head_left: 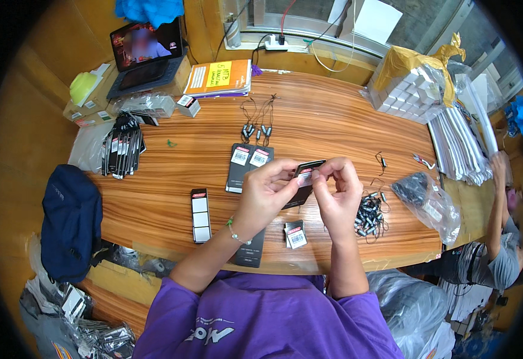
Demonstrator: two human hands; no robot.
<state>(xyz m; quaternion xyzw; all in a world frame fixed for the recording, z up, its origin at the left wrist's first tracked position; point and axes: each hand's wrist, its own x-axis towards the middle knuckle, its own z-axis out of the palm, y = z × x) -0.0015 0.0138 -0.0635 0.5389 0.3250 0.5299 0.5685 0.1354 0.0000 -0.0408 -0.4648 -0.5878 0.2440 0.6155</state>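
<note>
Over the middle of the table, my left hand (260, 194) grips a black hang tag (301, 196) between thumb and fingers. My right hand (340, 194) pinches the tag's upper edge, where a white and red label shows; whether the label is stuck down I cannot tell. Two black tags (235, 179) with white barcode labels lie just beyond my left hand, and another black tag (250, 251) is partly under my left wrist. Below the held tag sits a small stack of barcode labels (296, 235). A strip with blank white panels (200, 215) lies to the left.
Black cords with metal ends lie in a pile (369, 216) at right and a bunch (258, 128) behind. Bagged black items (426, 200), pliers (424, 161), paper stacks (462, 143) and wrapped boxes (408, 90) line the right. A laptop (147, 54) and tag bundle (120, 149) stand left. Another person works far right.
</note>
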